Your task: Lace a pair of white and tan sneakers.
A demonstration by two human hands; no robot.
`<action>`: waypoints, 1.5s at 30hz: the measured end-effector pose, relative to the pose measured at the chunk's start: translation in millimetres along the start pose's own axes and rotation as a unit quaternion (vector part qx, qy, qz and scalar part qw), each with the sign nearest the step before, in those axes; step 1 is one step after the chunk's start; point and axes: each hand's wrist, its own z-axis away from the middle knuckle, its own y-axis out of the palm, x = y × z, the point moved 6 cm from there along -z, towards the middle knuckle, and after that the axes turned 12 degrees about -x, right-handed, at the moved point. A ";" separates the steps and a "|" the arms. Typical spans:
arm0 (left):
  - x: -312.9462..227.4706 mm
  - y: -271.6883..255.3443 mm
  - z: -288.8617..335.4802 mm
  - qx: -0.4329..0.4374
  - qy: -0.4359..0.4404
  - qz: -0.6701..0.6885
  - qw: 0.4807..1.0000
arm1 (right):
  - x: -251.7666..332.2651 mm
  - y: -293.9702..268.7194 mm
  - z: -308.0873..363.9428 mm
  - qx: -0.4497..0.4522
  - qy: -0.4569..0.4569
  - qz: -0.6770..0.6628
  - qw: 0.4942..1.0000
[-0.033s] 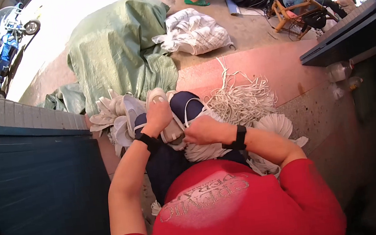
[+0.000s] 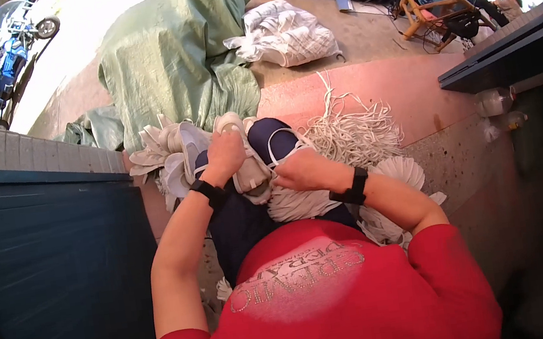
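Stretching ahead between a dark blue panel (image 2: pixel 57 259) on the left and a dark ledge (image 2: pixel 501 60) on the right, the pink floor (image 2: pixel 421 84) is giving way to speckled grey nearer the person, with bright light flooding the far side.

A pale beige-and-white shoe (image 2: pixel 253 172) is lying lengthwise over the lap, between the navy knees. The left hand (image 2: pixel 226 153) is gripping it from above, its fingers curling over the far half. The right hand (image 2: pixel 304 170) is hovering close by the shoe's near end with its fingers drawn together; a white lace (image 2: pixel 270 146) is looping over the right knee towards it, but whether the fingertips are pinching the lace cannot be told.

Pale shoe pieces (image 2: pixel 172 145) are crowding beside the left knee, and a pale layered bundle (image 2: pixel 300 203) is resting below the right hand, which is partly covering it. Beyond the right knee, a heap of white laces (image 2: pixel 356 132) is spilling over the floor. Farther off, a green tarp (image 2: pixel 168 63) is draping a bulky mound, with a white sack (image 2: pixel 288 35) sitting beside it. Two people are sitting or crouching at the upper right, near a wooden chair frame (image 2: pixel 426 19).
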 end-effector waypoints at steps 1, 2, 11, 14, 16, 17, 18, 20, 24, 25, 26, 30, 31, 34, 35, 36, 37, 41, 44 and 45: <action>3.9 -6.6 1.6 0.024 -0.016 -0.015 0.999 | -20.4 -5.9 5.4 -0.005 0.049 -0.019 0.999; 7.6 -12.0 5.9 0.032 -0.031 -0.023 0.999 | -38.6 -10.4 10.2 -0.028 0.093 -0.062 0.993; 1.3 -28.9 31.0 0.101 0.106 -0.073 0.987 | -56.1 -21.8 -3.1 -0.141 0.187 -0.142 0.962; -14.0 -40.7 39.3 0.029 0.230 -0.148 0.962 | -37.8 -1.0 -10.4 -0.130 0.136 -0.125 0.974; -20.1 -44.8 52.4 -0.010 0.289 -0.185 0.939 | -16.3 16.6 -17.4 -0.112 0.072 -0.102 0.986; -17.4 -43.2 58.4 -0.011 0.282 -0.195 0.939 | -9.5 22.4 -22.5 -0.111 0.071 -0.104 0.986; -14.5 -41.0 64.2 -0.011 0.274 -0.205 0.939 | -2.4 31.1 -27.2 -0.089 0.068 -0.084 0.990; -6.5 -40.6 69.1 -0.024 0.234 -0.220 0.947 | 6.6 43.7 -39.2 -0.090 0.045 -0.057 0.993; 10.0 -39.9 71.6 -0.044 0.101 -0.196 0.974 | 7.3 57.9 -61.5 -0.127 0.092 -0.029 0.987; 15.9 -39.9 71.3 -0.044 0.041 -0.171 0.983 | 8.6 60.7 -65.5 -0.126 0.091 -0.030 0.987; 16.4 -38.8 72.8 -0.043 0.039 -0.171 0.984 | 8.4 62.5 -68.1 -0.133 0.095 -0.005 0.986; 21.3 -38.8 78.5 -0.059 -0.055 -0.119 0.990 | 16.5 66.7 -75.0 -0.154 0.075 0.060 0.983; 22.0 -40.4 78.3 -0.066 -0.071 -0.113 0.989 | 20.7 64.0 -76.2 -0.170 0.050 0.074 0.981; 25.7 -36.6 76.6 -0.082 -0.072 -0.094 0.990 | 22.5 69.2 -80.3 -0.157 0.003 0.101 0.982; 24.9 -35.9 75.9 -0.083 -0.072 -0.095 0.989 | 24.8 70.4 -81.6 -0.149 -0.028 0.110 0.982; 24.8 -35.1 74.4 -0.082 -0.087 -0.095 0.988 | 23.5 68.9 -83.6 -0.150 -0.029 0.111 0.982; 25.4 -34.2 75.8 -0.079 -0.104 -0.096 0.987 | 21.9 74.0 -84.4 -0.099 -0.016 0.120 0.988; 26.5 -34.9 76.4 -0.123 -0.108 -0.079 0.983 | 13.1 77.5 -81.9 0.005 -0.001 0.092 0.996; 32.7 -44.2 81.0 -0.140 -0.156 -0.072 0.975 | 16.6 43.4 -65.2 0.150 0.166 -0.347 0.911; 34.8 -50.0 84.3 -0.144 -0.166 -0.090 0.971 | 22.5 7.7 -50.9 0.142 0.275 -0.542 0.781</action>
